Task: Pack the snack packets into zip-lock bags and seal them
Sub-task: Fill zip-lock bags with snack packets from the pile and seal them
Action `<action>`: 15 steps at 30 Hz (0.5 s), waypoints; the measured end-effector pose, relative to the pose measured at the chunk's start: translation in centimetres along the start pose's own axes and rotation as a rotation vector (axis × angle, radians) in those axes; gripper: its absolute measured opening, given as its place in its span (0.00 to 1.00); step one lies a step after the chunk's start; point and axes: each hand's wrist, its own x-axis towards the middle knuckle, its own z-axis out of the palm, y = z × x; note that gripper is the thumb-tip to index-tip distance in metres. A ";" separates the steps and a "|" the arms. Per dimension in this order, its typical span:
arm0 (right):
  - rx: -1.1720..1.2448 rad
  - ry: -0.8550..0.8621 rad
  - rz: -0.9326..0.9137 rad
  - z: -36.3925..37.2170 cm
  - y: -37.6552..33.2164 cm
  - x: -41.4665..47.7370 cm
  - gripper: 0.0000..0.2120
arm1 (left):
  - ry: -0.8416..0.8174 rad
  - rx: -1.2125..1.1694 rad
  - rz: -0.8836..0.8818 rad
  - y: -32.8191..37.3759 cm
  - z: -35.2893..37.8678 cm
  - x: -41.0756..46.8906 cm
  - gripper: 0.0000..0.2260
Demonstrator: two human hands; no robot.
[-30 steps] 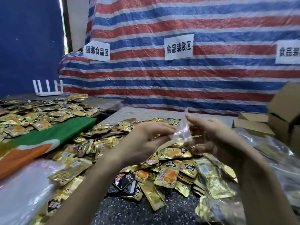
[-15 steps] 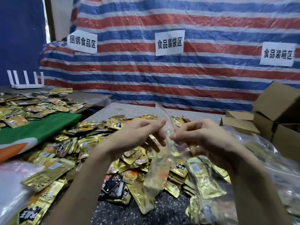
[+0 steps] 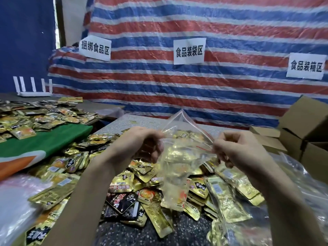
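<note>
The bag (image 3: 177, 167) is pinched at its top by the left hand (image 3: 140, 144) and right hand (image 3: 239, 150), hanging between them. The top should be pulled wide before packets (image 3: 124, 190) from below are dropped in.

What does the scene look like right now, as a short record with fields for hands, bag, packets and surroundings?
left hand: pinches the left end of the bag's mouth
right hand: pinches the right end of the mouth
zip-lock bag: clear, held above the heap, mouth open, unsealed
bag contents: cannot tell; gold packets show through the plastic
snack packets: loose heap on the table, under the hands
cardboard boxes: at the right edge
</note>
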 end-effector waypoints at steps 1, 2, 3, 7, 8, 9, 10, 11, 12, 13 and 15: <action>-0.043 -0.004 -0.103 0.0 -0.1 -0.1 0.12 | 0.001 -0.029 0.001 0.0 0.1 0.0 0.15; -0.099 -0.016 -0.219 0.1 -0.2 -0.3 0.12 | 0.012 -0.069 -0.002 0.0 0.4 0.1 0.16; -0.157 -0.044 -0.327 0.1 -0.4 -0.4 0.12 | 0.020 -0.126 -0.016 -0.1 0.6 0.3 0.16; -0.265 -0.235 -0.521 0.1 -0.8 -1.0 0.13 | 0.006 -0.418 -0.125 -0.2 1.4 0.9 0.07; -0.291 -0.276 -0.489 0.2 -0.8 -1.2 0.10 | 0.004 -0.469 -0.163 -0.4 1.5 1.0 0.10; -0.324 -0.316 -0.436 0.2 -0.9 -1.3 0.10 | 0.005 -0.516 -0.197 -0.5 1.6 1.2 0.12; -0.356 -0.344 -0.387 0.1 -1.1 -1.4 0.14 | -0.003 -0.558 -0.210 -0.6 1.7 1.4 0.12; -0.370 -0.370 -0.350 -0.1 -1.1 -1.6 0.17 | -0.018 -0.598 -0.216 -0.7 1.8 1.5 0.11; -0.360 -0.393 -0.328 -0.3 -1.2 -1.7 0.16 | -0.030 -0.629 -0.218 -0.8 2.0 1.6 0.11; -0.340 -0.405 -0.323 -0.6 -1.3 -1.8 0.14 | -0.040 -0.656 -0.217 -0.8 2.3 1.6 0.09; -0.314 -0.383 -0.318 -1.1 -1.3 -1.8 0.11 | -0.042 -0.690 -0.197 -1.1 2.7 1.6 0.12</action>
